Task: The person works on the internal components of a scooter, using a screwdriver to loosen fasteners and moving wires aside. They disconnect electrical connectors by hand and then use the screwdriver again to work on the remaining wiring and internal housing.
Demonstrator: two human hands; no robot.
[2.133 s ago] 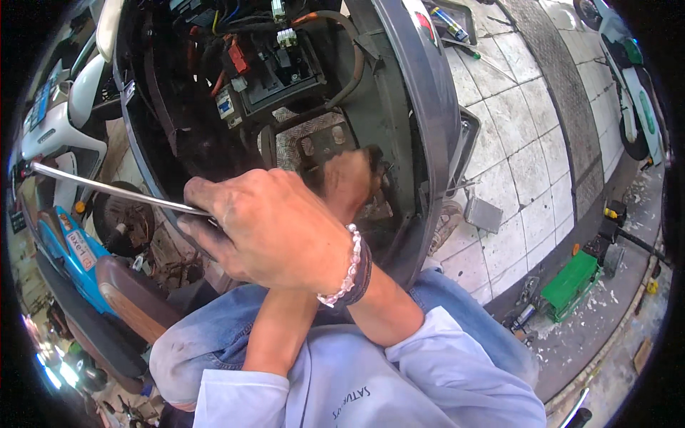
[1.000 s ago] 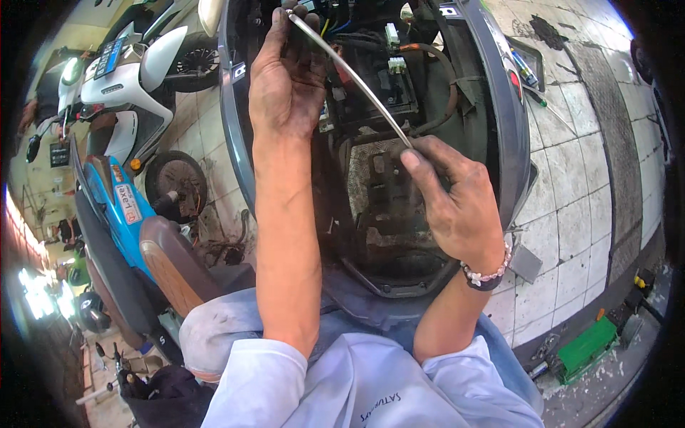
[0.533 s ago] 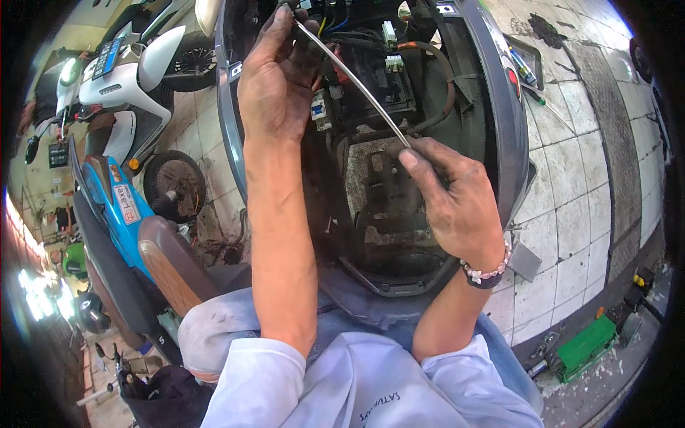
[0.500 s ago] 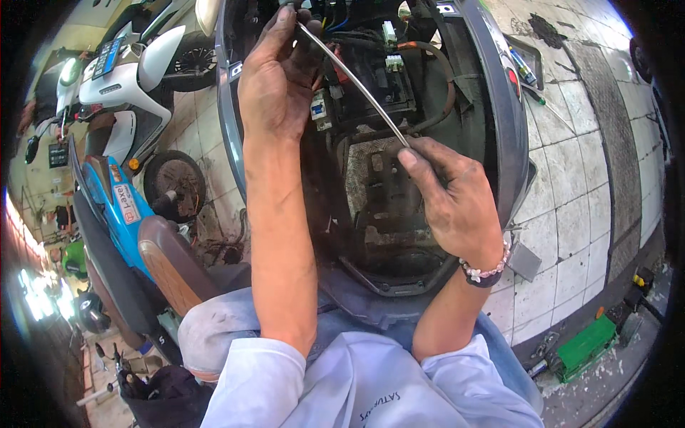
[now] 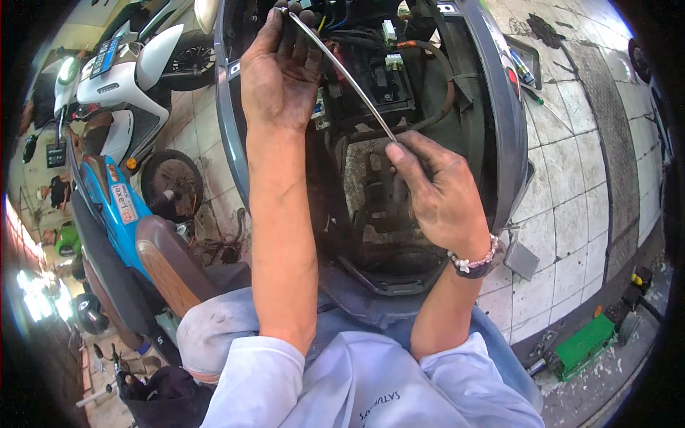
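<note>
A long, thin, shiny metal rod (image 5: 342, 73) slants across the opening in the motorcycle body (image 5: 508, 143). My right hand (image 5: 444, 191) grips its lower end between thumb and fingers; whatever lies inside the palm is hidden. At the rod's upper end is my left hand (image 5: 284, 82), palm up with fingers curled. A small shiny piece shows by the left thumb and fingertips, too small to name. Below the rod lie a black battery-like box (image 5: 371, 89), a brown hose (image 5: 448, 85) and white connectors (image 5: 389, 32).
To the left stand a white scooter (image 5: 118, 82) and a blue motorcycle with a brown seat (image 5: 168, 253). On the tiled floor at right are a tray (image 5: 526, 60), a screwdriver (image 5: 549, 110) and a grey flat block (image 5: 521, 260). A green jack-like tool (image 5: 585, 346) sits farther right.
My right hand has shifted slightly left with the rod. The left hand's fingers have opened out somewhat, and its palm shows more; the rod's upper tip has moved a little left.
</note>
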